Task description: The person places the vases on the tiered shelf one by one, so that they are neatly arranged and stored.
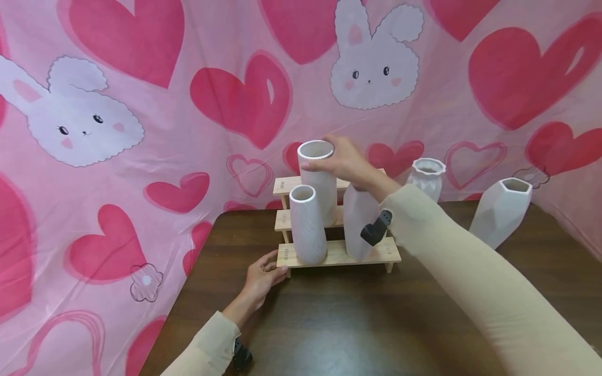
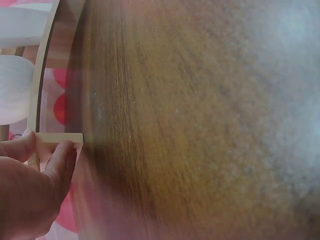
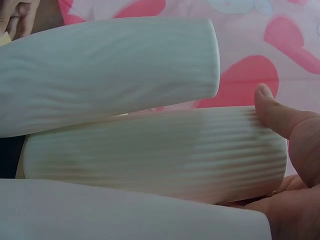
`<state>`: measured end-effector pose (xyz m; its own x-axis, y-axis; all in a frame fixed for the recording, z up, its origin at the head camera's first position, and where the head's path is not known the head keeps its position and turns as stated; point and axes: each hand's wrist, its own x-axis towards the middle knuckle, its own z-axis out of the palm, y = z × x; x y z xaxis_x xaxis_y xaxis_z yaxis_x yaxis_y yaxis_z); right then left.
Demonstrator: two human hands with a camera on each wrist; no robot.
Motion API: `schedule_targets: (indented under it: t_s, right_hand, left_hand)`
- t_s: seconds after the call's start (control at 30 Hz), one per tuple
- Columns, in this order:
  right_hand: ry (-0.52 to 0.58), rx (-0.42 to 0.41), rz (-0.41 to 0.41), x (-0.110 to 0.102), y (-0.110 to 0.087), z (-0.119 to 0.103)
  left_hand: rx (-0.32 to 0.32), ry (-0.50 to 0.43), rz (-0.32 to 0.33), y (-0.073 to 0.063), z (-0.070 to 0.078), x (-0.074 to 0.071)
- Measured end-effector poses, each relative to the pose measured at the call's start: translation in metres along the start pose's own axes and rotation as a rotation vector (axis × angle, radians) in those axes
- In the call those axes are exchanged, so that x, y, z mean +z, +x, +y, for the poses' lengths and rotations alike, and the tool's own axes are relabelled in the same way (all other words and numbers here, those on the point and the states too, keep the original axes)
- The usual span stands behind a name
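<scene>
My right hand point(image 1: 347, 161) grips a tall ribbed white vase point(image 1: 324, 185) near its rim, with the thumb on the near side. The vase stands upright at the middle step of a three-step wooden stand point(image 1: 336, 254). In the right wrist view, the thumb point(image 3: 272, 107) lies against the ribbed wall. My left hand point(image 1: 258, 283) pinches the left end of the lowest step, fingers by its leg point(image 2: 60, 137). On that step stand a white vase with wavy texture point(image 1: 308, 224) and a faceted white vase point(image 1: 358, 224), its top hidden by my right arm.
To the right on the dark wooden table point(image 1: 338, 324) stand a white vase with a scalloped rim point(image 1: 425, 180) and an angular white vase point(image 1: 503, 211). A pink cloth point(image 1: 226, 31) with hearts and rabbits hangs behind the table.
</scene>
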<state>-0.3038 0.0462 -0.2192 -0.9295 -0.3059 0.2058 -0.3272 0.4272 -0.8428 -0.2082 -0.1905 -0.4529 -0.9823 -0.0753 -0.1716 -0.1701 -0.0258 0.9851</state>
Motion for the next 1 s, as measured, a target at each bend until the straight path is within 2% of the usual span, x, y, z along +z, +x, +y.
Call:
schedule_targets:
  t_s: [0.27, 0.53, 0.77, 1.0]
  right_hand:
    - [-0.02, -0.033, -0.021, -0.005, -0.007, -0.001]
    - [-0.128, -0.002, -0.024, -0.038, -0.031, 0.003]
    - [-0.148, -0.043, 0.051, -0.069, -0.051, 0.021]
    - [-0.139, 0.002, 0.127, -0.095, -0.074, 0.047]
  left_hand:
    - [-0.003, 0.009, 0.005, -0.002, 0.0, 0.001]
    - [0.014, -0.001, 0.001, -0.003, -0.001, 0.001]
    - [0.014, -0.002, 0.013, -0.005, -0.002, 0.002]
    - [0.014, -0.003, 0.021, -0.004, -0.003, 0.003]
